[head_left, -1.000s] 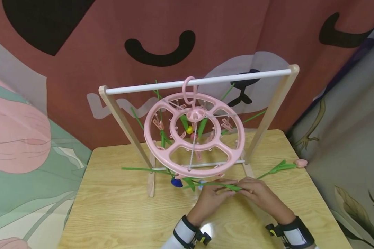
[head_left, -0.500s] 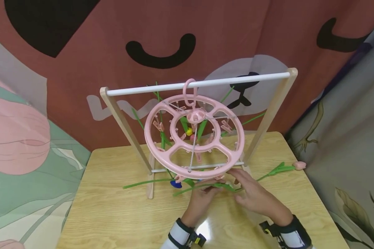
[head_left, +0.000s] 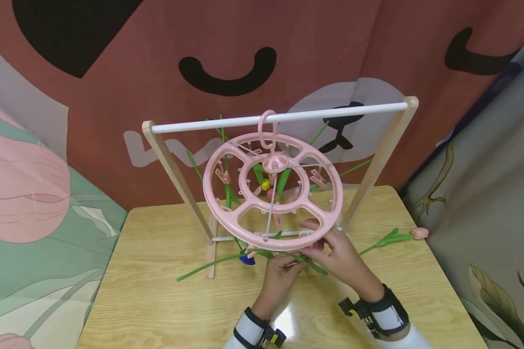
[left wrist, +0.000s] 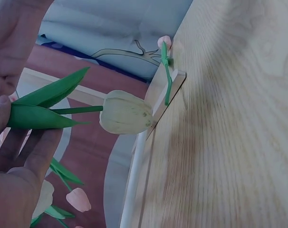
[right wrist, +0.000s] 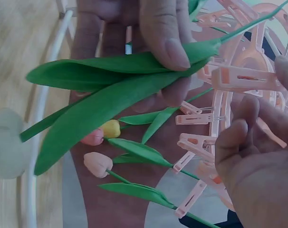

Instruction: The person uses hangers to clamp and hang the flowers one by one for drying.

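My left hand pinches an artificial white tulip by its green leaves, just below the front rim of a round pink clip hanger. In the right wrist view its thumb presses the leaves. My right hand reaches up at the rim's front right. Its thumb and fingers are on either side of a pink clothespin, whose jaw end is beside the tulip's stem. The white bloom points down toward the table in the left wrist view. In the head view the hands and leaves mostly hide it.
The hanger hangs from the white bar of a wooden stand. Several tulips are clipped around it, among them a blue one and a yellow one. A pink tulip lies on the table at the right.
My right hand has let go of the tulip's stem and moved up and left to the hanger rim. My left hand has shifted slightly left, still holding the tulip.
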Motion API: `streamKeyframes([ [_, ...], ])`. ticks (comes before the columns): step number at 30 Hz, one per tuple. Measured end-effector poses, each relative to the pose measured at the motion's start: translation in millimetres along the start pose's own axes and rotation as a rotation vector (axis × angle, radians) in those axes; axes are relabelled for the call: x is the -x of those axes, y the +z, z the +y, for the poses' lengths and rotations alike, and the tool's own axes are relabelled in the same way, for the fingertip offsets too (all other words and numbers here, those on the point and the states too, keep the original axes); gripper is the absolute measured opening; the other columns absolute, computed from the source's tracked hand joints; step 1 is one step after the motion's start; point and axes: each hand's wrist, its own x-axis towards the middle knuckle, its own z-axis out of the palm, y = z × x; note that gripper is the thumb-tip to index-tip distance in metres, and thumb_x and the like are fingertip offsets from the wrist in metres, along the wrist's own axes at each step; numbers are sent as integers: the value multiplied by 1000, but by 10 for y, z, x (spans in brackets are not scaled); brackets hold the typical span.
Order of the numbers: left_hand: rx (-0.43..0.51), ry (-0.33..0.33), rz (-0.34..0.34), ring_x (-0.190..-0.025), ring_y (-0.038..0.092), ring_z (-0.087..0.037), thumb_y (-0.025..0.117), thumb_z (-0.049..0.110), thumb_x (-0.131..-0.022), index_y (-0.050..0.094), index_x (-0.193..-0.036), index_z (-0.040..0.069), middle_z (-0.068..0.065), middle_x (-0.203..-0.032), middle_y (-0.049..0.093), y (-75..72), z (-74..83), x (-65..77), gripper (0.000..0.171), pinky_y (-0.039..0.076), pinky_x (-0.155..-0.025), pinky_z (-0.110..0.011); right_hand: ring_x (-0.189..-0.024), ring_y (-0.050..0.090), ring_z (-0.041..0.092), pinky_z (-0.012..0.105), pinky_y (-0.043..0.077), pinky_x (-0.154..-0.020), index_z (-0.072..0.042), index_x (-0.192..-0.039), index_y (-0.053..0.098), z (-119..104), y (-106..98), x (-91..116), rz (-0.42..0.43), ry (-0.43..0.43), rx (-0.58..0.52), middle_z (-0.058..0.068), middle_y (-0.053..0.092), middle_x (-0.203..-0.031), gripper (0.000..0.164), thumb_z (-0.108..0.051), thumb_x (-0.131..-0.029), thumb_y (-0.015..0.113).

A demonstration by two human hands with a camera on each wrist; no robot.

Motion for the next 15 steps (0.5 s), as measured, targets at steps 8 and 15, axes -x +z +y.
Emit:
streamKeyframes([
  [8,-2,-46,19,-103,69,-9,74,11,-94,76,-118,5,-12,-117,73,17,10,14,25,64,-88,-33,-108,68,11,28,62,-93,7,-121,59,-3,27,-29,-54,31,-295,7,67,-117,37,11,-87,74],
  [15,-39,-42,72,-105,72,-12,75,13,-95,76,-118,8,-10,-119,75,28,14,7,23,65,-87,-33,-110,68,7,26,61,-94,10,-124,58,9,54,27,-26,12,-364,12,67,-118,39,15,-88,71],
])
